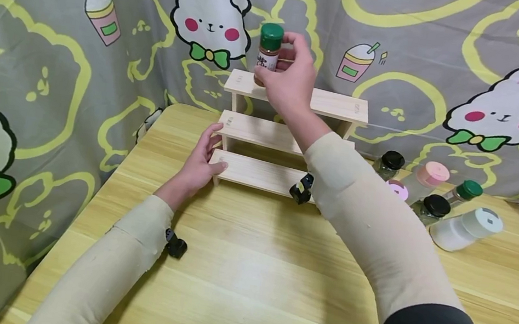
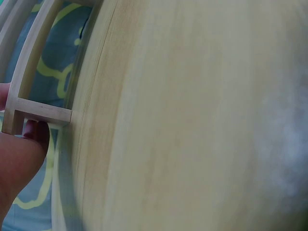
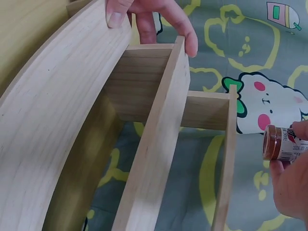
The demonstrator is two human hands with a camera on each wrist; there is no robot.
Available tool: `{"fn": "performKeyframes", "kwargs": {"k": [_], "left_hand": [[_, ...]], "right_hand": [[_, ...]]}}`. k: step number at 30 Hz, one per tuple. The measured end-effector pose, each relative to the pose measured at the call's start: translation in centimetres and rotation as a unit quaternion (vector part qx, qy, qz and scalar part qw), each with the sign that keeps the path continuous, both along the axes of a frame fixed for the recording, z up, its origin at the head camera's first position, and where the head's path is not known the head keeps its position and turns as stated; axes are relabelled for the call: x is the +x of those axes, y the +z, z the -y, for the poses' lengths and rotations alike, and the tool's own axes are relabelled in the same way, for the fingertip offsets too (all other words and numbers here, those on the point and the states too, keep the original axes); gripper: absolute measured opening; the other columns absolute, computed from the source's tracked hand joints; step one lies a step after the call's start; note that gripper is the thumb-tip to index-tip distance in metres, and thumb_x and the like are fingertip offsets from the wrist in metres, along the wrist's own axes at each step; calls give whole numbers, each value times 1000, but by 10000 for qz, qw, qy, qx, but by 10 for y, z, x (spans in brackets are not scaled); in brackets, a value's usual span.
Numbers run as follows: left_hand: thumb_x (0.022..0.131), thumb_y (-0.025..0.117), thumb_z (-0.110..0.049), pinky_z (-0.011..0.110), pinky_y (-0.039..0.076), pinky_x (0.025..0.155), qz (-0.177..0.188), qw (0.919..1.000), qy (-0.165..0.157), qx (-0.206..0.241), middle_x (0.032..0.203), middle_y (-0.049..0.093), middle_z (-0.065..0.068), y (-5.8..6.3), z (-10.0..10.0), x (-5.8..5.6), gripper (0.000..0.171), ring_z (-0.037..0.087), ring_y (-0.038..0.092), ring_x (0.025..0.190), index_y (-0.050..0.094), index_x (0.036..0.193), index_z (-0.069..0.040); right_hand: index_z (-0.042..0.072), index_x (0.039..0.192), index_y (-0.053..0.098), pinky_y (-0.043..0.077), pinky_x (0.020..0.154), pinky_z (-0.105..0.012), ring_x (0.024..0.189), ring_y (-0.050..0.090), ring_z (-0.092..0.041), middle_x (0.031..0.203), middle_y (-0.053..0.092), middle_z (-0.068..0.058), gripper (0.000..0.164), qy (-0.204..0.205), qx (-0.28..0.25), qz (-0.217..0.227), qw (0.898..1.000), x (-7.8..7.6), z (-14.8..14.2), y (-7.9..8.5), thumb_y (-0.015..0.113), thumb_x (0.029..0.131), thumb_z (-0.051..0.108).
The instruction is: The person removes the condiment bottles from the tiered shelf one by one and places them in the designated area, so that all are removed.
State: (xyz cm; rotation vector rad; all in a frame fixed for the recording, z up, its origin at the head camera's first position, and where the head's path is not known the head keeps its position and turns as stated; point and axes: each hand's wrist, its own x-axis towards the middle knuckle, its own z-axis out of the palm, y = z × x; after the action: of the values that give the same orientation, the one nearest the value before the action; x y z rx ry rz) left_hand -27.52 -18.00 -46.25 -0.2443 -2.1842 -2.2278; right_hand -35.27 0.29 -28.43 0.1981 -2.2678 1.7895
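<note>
A small spice jar (image 1: pixel 268 55) with a green cap and a white label is held upright between the thumb and fingers of my right hand (image 1: pixel 294 75), at the left end of the top tier. In the right wrist view the jar's base (image 3: pixel 272 143) shows clear of the top board. My left hand (image 1: pixel 201 156) grips the left end of the three-tier wooden rack (image 1: pixel 257 175), its thumb on the lowest board and its fingers up by the middle one. The left wrist view shows the rack's end frame (image 2: pixel 43 110) between thumb and fingers.
Several bottles and jars stand to the rack's right: a white bottle (image 1: pixel 459 231), a pink-capped one (image 1: pixel 429 177), black-capped jars (image 1: pixel 432 208) and a green-capped jar (image 1: pixel 467 191). A patterned grey curtain (image 1: pixel 302 2) hangs close behind the rack. The wooden table (image 1: pixel 244 270) extends forward.
</note>
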Motion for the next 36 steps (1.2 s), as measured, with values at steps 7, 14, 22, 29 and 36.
{"fn": "performKeyframes", "kwargs": {"k": [7,14,22,29,36], "left_hand": [[84,55,26,42,29,112,83,9998,64,-145,156,32,14,3,-1,1,89,23,30,142,28,154,-22],[85,55,26,44,32,111,121,9998,61,-120,157,31,13,3,0,2,88,25,30,142,27,154,-22],[85,53,27,45,33,110,51,10000,20,-38,156,32,15,2,-1,2,89,29,34,139,26,154,-22],[86,52,26,45,34,109,75,10000,-20,-26,156,33,14,2,-1,2,88,28,36,138,26,154,-23],[86,52,27,47,36,107,106,9999,-80,10,156,32,15,1,-1,1,90,32,37,137,24,155,-24]], "right_hand": [[20,122,58,53,84,-29,97,64,-18,111,63,-4,56,-142,-161,-102,9997,10,-11,8,86,76,3],[20,125,58,54,83,-30,98,64,-19,112,61,-5,59,-179,-324,-99,9993,19,-22,11,86,76,3],[17,125,57,56,80,-33,95,66,-20,112,61,-6,61,-206,-484,-276,9982,30,-37,13,86,74,0],[15,121,59,54,83,-32,95,66,-20,110,62,-6,58,-334,-389,-402,9979,38,-56,16,86,73,0],[14,119,59,55,83,-33,94,65,-24,109,60,-7,56,-422,-538,-474,9965,44,-79,19,85,73,-3]]}}
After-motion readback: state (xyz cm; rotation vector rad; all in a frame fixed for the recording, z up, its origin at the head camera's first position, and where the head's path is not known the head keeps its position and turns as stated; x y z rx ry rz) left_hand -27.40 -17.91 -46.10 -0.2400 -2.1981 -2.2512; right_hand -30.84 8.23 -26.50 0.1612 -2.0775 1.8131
